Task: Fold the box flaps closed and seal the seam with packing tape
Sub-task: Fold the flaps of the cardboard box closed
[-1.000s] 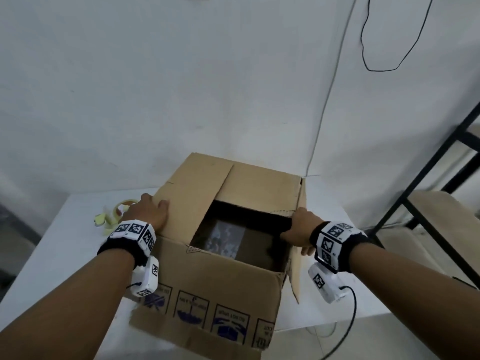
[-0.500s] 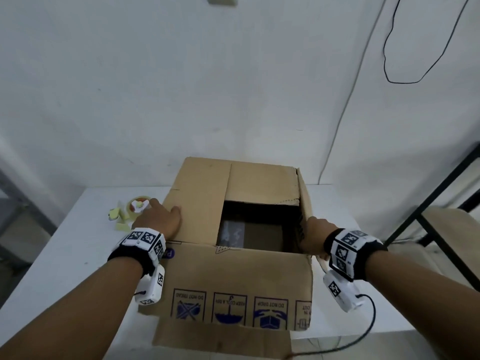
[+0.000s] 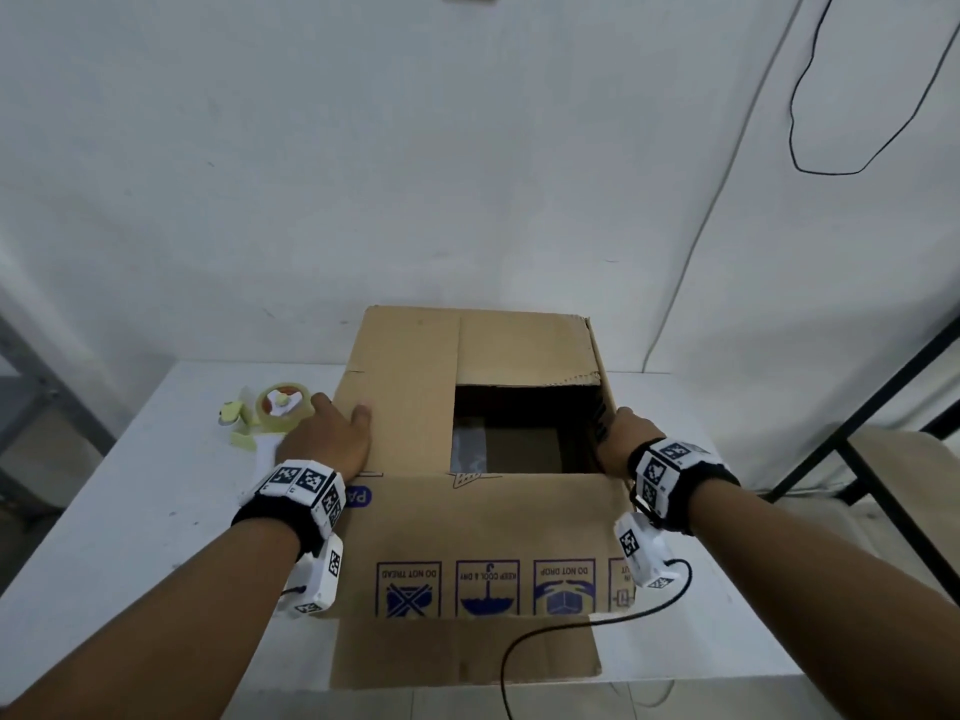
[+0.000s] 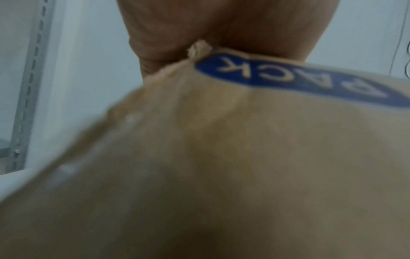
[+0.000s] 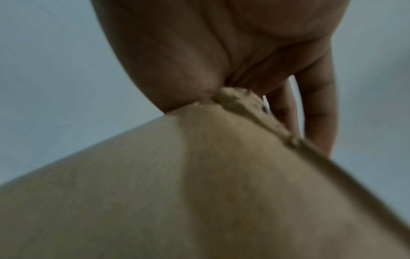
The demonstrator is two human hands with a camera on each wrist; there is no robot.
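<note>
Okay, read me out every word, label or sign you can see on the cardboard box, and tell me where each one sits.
All are printed upside down on the front wall of the cardboard box.
"DO NOT TREAD": crossed-out pictogram.
"KEEP COOL & DRY": umbrella pictogram.
"DO NOT DROP": hands-and-box pictogram.
"PACK": blue oval logo, upper left corner.
Rightmost pictogram: cut off, unreadable.

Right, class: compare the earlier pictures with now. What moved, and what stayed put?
The box has been turned square to the table edge, its near right corner swinging away. Both hands went with it: the left hand stays flat on the left flap, the right hand at the right rim. Nothing taken or let go. The opening is still uncovered; the tape dispenser lies where it was.
</note>
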